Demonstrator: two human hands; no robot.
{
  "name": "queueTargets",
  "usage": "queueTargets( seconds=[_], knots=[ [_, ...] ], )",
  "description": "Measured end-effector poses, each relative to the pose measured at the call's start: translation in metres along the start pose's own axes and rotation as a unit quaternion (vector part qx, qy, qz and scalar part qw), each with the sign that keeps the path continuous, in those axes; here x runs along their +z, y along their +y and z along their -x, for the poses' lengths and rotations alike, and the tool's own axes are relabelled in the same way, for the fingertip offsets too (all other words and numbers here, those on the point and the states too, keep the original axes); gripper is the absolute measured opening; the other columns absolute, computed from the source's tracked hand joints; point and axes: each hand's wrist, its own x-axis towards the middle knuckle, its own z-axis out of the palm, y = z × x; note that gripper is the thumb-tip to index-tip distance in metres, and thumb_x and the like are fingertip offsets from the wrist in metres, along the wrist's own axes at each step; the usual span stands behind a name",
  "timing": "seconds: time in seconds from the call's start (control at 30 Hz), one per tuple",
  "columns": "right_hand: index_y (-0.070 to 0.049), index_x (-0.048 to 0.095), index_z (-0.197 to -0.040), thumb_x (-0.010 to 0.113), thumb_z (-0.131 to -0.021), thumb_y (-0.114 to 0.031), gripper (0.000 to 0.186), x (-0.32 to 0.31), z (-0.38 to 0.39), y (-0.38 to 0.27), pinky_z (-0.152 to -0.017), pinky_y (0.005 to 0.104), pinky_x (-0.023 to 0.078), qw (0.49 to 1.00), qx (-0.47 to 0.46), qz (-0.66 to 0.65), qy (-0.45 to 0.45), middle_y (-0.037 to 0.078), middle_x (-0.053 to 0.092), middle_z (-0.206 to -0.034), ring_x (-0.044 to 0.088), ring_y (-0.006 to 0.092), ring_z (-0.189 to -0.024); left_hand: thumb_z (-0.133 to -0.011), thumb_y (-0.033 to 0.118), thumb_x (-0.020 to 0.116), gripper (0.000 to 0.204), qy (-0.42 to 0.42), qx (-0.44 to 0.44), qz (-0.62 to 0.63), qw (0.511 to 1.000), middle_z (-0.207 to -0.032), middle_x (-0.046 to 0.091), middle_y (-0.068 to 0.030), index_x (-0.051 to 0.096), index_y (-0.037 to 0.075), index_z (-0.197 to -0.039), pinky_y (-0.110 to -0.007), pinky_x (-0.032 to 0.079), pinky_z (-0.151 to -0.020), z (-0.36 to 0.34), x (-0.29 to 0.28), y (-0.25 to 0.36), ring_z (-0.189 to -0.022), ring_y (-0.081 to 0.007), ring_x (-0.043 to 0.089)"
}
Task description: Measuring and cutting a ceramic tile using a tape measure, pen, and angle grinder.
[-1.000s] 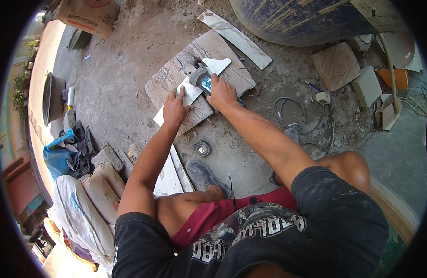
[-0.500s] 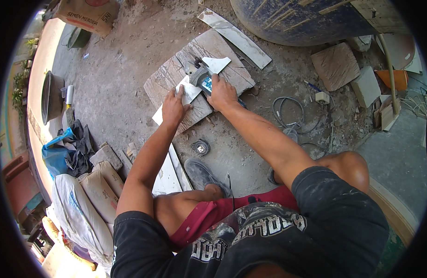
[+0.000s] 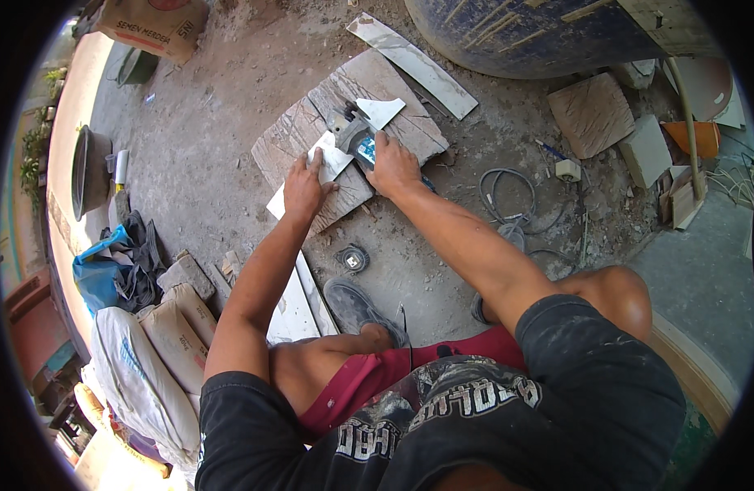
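Observation:
My right hand (image 3: 395,167) is wrapped round the body of an angle grinder (image 3: 365,148), whose head points away from me to the left. The grinder's head rests over the edge of a white tile piece (image 3: 333,161); whether its disc touches the tile I cannot tell. My left hand (image 3: 305,190) lies on that tile with index finger and thumb spread, pressing it down. Under both are grooved stone slabs (image 3: 283,135) on the ground. Just beyond the grinder's head, a pointed white tile offcut (image 3: 382,110) lies on the slabs.
A long white tile strip (image 3: 414,65) lies beyond the slabs. By my shoe (image 3: 354,304) sits a small round dark object (image 3: 353,259). A coiled grey cable (image 3: 508,196) and a white socket block (image 3: 567,170) are right. Cement bags (image 3: 176,323) stand left; a big blue drum (image 3: 524,37) stands far right.
The view has shifted very slightly. Both hands, the grinder and the tile keep their places relative to one another.

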Motion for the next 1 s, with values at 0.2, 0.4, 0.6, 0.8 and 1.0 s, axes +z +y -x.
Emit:
queueTargets(
  seconds=[0.2, 0.4, 0.6, 0.8, 1.0],
  knots=[
    [-0.004, 0.042, -0.127, 0.082, -0.079, -0.024, 0.066, 0.006, 0.002, 0.005, -0.092, 0.0490, 0.054, 1.000, 0.001, -0.021, 0.013, 0.023, 0.060, -0.116, 0.065, 0.0413, -0.108, -0.074, 0.037, 0.086, 0.096, 0.000, 0.000, -0.007, 1.000, -0.150, 0.047, -0.0246, 0.040, 0.014, -0.155, -0.043, 0.040, -0.113, -0.001, 0.002, -0.002, -0.136, -0.0402, 0.048],
    [-0.004, 0.042, -0.128, 0.082, -0.079, -0.025, 0.067, 0.008, 0.007, 0.011, -0.092, 0.0488, 0.054, 1.000, 0.001, -0.021, 0.014, 0.023, 0.061, -0.116, 0.065, 0.0415, -0.108, -0.074, 0.037, 0.086, 0.096, -0.005, -0.007, -0.003, 1.000, -0.151, 0.046, -0.0245, 0.040, 0.015, -0.155, -0.043, 0.040, -0.113, -0.001, 0.001, -0.001, -0.136, -0.0406, 0.048],
    [-0.003, 0.041, -0.131, 0.081, -0.079, -0.025, 0.069, 0.009, 0.017, 0.018, -0.093, 0.0490, 0.053, 1.000, 0.000, -0.020, 0.020, 0.023, 0.061, -0.117, 0.065, 0.0420, -0.108, -0.074, 0.038, 0.087, 0.096, -0.006, -0.008, 0.004, 1.000, -0.152, 0.046, -0.0241, 0.041, 0.016, -0.155, -0.043, 0.041, -0.113, -0.002, 0.002, -0.002, -0.136, -0.0408, 0.048],
    [-0.003, 0.041, -0.130, 0.080, -0.080, -0.025, 0.067, 0.005, 0.028, 0.023, -0.094, 0.0492, 0.053, 1.000, 0.006, -0.013, 0.005, 0.023, 0.060, -0.118, 0.064, 0.0416, -0.109, -0.074, 0.037, 0.087, 0.095, -0.010, -0.014, 0.011, 1.000, -0.152, 0.045, -0.0236, 0.041, 0.016, -0.155, -0.043, 0.040, -0.114, -0.003, 0.002, -0.003, -0.137, -0.0406, 0.048],
    [-0.003, 0.041, -0.131, 0.078, -0.080, -0.023, 0.066, 0.006, 0.039, 0.032, -0.093, 0.0499, 0.053, 1.000, 0.005, -0.017, 0.020, 0.024, 0.060, -0.117, 0.064, 0.0421, -0.109, -0.073, 0.037, 0.087, 0.096, -0.011, -0.014, 0.012, 1.000, -0.152, 0.045, -0.0237, 0.041, 0.015, -0.155, -0.043, 0.039, -0.115, -0.003, 0.003, -0.003, -0.138, -0.0402, 0.047]
  ],
)
